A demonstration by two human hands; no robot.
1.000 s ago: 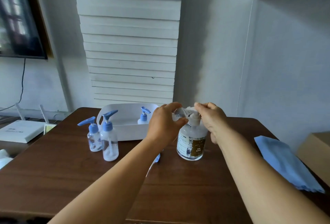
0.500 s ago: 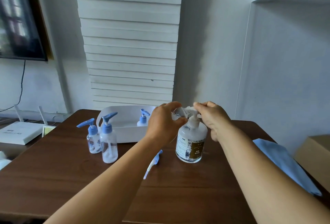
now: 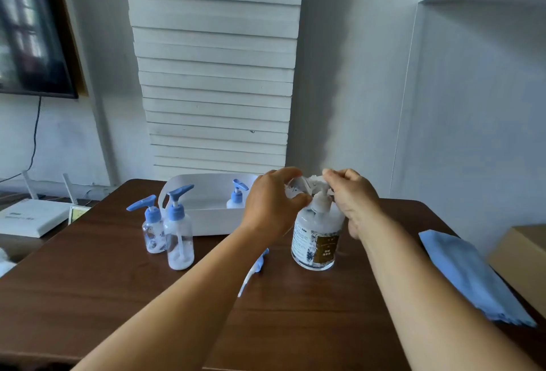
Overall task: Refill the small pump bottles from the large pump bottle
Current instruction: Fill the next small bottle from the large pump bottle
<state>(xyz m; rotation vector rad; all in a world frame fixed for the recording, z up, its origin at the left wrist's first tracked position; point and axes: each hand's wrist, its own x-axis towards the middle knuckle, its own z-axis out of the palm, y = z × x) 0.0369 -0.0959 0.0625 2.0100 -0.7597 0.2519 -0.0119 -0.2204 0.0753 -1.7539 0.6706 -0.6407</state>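
The large clear pump bottle (image 3: 316, 240) with a dark label stands on the brown table (image 3: 88, 296). My right hand (image 3: 351, 199) pinches its white pump head from the right. My left hand (image 3: 271, 202) grips a small clear bottle (image 3: 292, 190), mostly hidden by my fingers, right at the pump's spout. A loose blue pump with its tube (image 3: 255, 270) lies on the table under my left forearm. Two small bottles with blue pumps (image 3: 152, 231) (image 3: 178, 240) stand at the left. A third small bottle (image 3: 236, 197) sits inside the white tray (image 3: 206, 221).
A folded blue cloth (image 3: 466, 276) lies at the table's right edge, beside a cardboard box (image 3: 523, 258). A white router (image 3: 29, 217) sits off the table's left side, under a wall-mounted screen (image 3: 29, 30). The wall stands close behind the tray.
Both hands stay at the large bottle's pump head with hardly any movement. Only the view has shifted slightly.
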